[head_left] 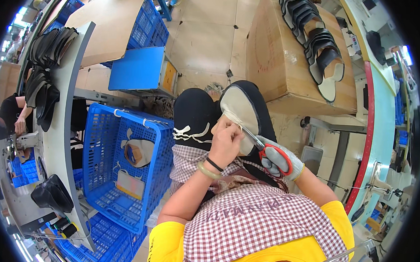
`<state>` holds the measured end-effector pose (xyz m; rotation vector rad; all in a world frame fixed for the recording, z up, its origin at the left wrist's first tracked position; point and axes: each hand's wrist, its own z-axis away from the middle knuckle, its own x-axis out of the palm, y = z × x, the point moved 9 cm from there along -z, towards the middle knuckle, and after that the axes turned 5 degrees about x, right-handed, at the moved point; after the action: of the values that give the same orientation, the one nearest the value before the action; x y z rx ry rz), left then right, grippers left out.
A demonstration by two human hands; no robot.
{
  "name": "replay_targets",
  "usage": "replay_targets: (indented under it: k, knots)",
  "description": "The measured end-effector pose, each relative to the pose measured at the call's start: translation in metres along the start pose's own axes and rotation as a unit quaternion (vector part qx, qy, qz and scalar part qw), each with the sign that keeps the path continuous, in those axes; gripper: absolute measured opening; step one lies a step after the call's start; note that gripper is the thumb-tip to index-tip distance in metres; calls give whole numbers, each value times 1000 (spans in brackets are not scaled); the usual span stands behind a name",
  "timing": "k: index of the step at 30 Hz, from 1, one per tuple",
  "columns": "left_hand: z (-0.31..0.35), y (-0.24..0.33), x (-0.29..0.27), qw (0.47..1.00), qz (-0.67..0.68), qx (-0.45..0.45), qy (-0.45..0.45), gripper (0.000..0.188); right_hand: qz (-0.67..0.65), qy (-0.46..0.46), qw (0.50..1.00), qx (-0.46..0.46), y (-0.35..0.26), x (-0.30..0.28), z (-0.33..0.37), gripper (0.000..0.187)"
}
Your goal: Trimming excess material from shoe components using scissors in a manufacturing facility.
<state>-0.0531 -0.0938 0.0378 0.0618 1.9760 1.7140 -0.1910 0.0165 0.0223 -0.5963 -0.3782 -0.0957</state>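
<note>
A cream, sole-shaped shoe piece point(243, 104) with a dark edge lies across my lap. My left hand point(227, 140), bare with a bangle and a black band at the wrist, pinches the cream material near its middle. In a grey-white glove, my right hand point(280, 163) grips red-handled scissors point(291, 159). Their blades point up and left, reaching the material beside my left fingers; the tips are partly hidden there. Thin white scrap strips point(191, 134) lie on my dark-trousered left thigh.
On my left stands a blue plastic crate point(93, 147) with a few shoe pieces inside. Stacked black shoe parts point(42, 84) rest on the left bench, where a co-worker's hand point(21, 124) shows. Ahead right, a cardboard box point(269, 63) carries more shoe parts. A blue-topped stool point(135, 69) stands ahead.
</note>
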Motion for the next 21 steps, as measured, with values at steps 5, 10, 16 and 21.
replay_targets:
  k: [5, 10, 16, 21]
  knots:
    - [10, -11, 4, 994, 79, -63, 34, 9, -175, -132, 973, 70, 5, -3, -4, 63]
    - [15, -22, 11, 988, 99, -108, 42, 7, -44, -49, 997, 41, -9, -5, -3, 65]
    - [19, -14, 14, 993, 91, -49, 53, 9, 75, -1, 997, 35, -24, -3, -3, 65]
    - [21, -7, 13, 994, 79, -21, 67, 10, 64, -15, 996, 66, -25, -8, 2, 61]
